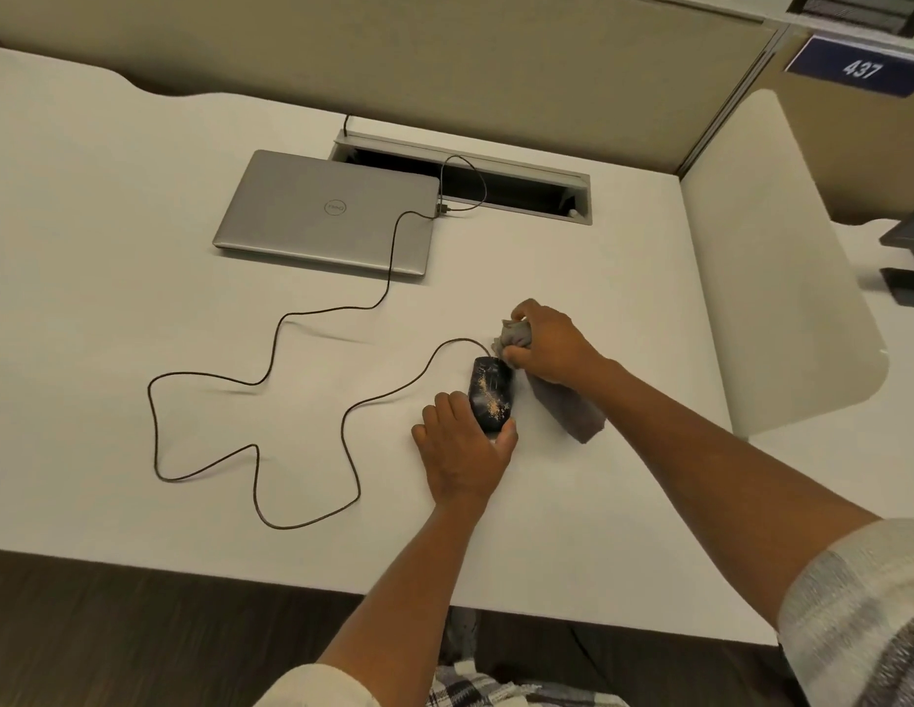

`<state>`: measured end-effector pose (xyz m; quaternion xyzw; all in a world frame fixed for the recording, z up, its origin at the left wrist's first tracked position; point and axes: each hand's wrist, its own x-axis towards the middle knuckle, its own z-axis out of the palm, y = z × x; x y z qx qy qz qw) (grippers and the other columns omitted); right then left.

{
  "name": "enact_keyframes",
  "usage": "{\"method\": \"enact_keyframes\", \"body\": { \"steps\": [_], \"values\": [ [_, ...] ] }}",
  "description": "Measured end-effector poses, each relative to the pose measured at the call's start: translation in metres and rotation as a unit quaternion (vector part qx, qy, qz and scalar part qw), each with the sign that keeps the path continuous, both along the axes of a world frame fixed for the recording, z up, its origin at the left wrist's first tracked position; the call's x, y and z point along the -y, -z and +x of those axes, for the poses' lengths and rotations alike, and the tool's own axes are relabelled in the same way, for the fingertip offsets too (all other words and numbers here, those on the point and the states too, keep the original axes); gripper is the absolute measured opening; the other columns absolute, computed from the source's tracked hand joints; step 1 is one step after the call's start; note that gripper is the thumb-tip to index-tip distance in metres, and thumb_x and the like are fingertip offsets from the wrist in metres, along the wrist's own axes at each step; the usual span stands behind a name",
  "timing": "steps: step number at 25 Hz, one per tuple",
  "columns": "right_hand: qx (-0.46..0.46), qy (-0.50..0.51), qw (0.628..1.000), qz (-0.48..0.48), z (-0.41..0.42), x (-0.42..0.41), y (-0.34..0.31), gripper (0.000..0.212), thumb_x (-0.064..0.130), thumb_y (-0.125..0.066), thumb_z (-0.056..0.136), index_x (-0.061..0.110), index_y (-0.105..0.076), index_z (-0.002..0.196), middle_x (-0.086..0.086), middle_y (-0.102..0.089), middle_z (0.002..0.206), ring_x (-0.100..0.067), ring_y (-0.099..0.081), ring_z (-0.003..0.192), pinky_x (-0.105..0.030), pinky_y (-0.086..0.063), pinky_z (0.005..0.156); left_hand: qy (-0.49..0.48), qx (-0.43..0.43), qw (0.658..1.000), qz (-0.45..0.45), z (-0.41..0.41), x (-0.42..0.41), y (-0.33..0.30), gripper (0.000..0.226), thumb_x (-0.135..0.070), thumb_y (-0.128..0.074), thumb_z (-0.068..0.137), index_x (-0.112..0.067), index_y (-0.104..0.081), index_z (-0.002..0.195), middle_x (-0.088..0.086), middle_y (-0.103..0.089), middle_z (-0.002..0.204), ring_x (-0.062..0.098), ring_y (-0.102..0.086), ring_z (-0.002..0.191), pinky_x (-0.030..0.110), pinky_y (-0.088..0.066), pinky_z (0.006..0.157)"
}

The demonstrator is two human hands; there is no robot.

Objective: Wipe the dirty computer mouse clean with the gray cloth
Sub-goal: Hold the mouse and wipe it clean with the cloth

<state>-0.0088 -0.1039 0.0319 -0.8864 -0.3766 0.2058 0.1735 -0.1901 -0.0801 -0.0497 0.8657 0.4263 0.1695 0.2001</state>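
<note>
At the mouse's six o'clock, the left hand is gripping it; at one o'clock, the right hand is clutching the bunched gray cloth.

A white desk fills the view, its far edge meeting beige partition panels. A cable slot opens near that edge. Dark wood-look floor shows below the near edge; a blue sign reads 437 at upper right.

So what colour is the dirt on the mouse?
Light tan specks on the black mouse, seen in the head view.
</note>
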Motion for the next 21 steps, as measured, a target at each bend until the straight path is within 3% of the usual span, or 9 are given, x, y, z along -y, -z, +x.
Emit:
{"method": "enact_keyframes", "body": {
  "steps": [5, 10, 13, 16, 18, 21],
  "values": [
    [0.016, -0.073, 0.997, -0.029, -0.013, -0.014, 0.003, 0.027, 0.020, -0.071, 0.081, 0.011, -0.070, 0.106, -0.008, -0.067, 0.102, -0.025, -0.062, 0.097, -0.031, -0.046, 0.075, 0.008, 0.004, 1.000, -0.005, 0.000, -0.002, 0.003, 0.054, -0.066, -0.059, 0.071, -0.018, -0.045, 0.092, 0.000, -0.048, 0.089, 0.023, -0.046, 0.081, 0.039, -0.038, 0.068],
    [-0.010, -0.184, 0.982, -0.053, -0.010, 0.004, -0.015, 0.027, 0.019, -0.072, 0.082, 0.018, -0.073, 0.108, -0.003, -0.064, 0.109, -0.019, -0.059, 0.100, -0.036, -0.050, 0.084, 0.011, -0.006, 1.000, 0.012, -0.001, 0.000, 0.003, 0.054, -0.064, -0.061, 0.072, -0.017, -0.045, 0.092, 0.001, -0.047, 0.088, 0.024, -0.046, 0.081, 0.039, -0.035, 0.069],
    [-0.022, -0.174, 0.984, -0.018, -0.001, 0.000, -0.022, 0.029, 0.017, -0.073, 0.079, 0.017, -0.074, 0.108, -0.002, -0.067, 0.107, -0.018, -0.061, 0.099, -0.036, -0.052, 0.083, 0.011, -0.025, 1.000, 0.015, 0.000, 0.001, 0.001, 0.054, -0.065, -0.060, 0.074, -0.016, -0.048, 0.093, 0.002, -0.048, 0.089, 0.025, -0.047, 0.082, 0.040, -0.037, 0.070],
    [0.029, -0.156, 0.987, -0.020, 0.009, -0.015, -0.021, 0.026, 0.017, -0.071, 0.083, 0.013, -0.075, 0.108, -0.005, -0.064, 0.105, -0.022, -0.060, 0.097, -0.033, -0.049, 0.077, 0.007, -0.022, 1.000, 0.017, 0.000, 0.000, 0.000, 0.054, -0.065, -0.059, 0.074, -0.016, -0.049, 0.093, 0.002, -0.049, 0.089, 0.026, -0.047, 0.082, 0.041, -0.039, 0.071],
    [0.050, -0.176, 0.982, -0.046, 0.009, -0.028, -0.016, 0.020, 0.017, -0.067, 0.085, 0.014, -0.075, 0.104, -0.002, -0.058, 0.102, -0.022, -0.060, 0.097, -0.031, -0.046, 0.074, 0.003, -0.019, 1.000, 0.022, 0.000, 0.001, 0.001, 0.054, -0.066, -0.057, 0.075, -0.016, -0.049, 0.094, 0.001, -0.049, 0.088, 0.025, -0.046, 0.082, 0.040, -0.038, 0.071],
    [0.055, -0.199, 0.972, -0.113, 0.000, -0.040, -0.003, 0.022, 0.022, -0.061, 0.090, 0.013, -0.069, 0.107, -0.003, -0.058, 0.107, -0.023, -0.057, 0.099, -0.039, -0.050, 0.083, 0.003, -0.019, 1.000, 0.022, 0.000, 0.001, 0.004, 0.055, -0.067, -0.056, 0.075, -0.016, -0.049, 0.095, 0.000, -0.048, 0.088, 0.024, -0.045, 0.081, 0.039, -0.036, 0.072]
  ]
}}
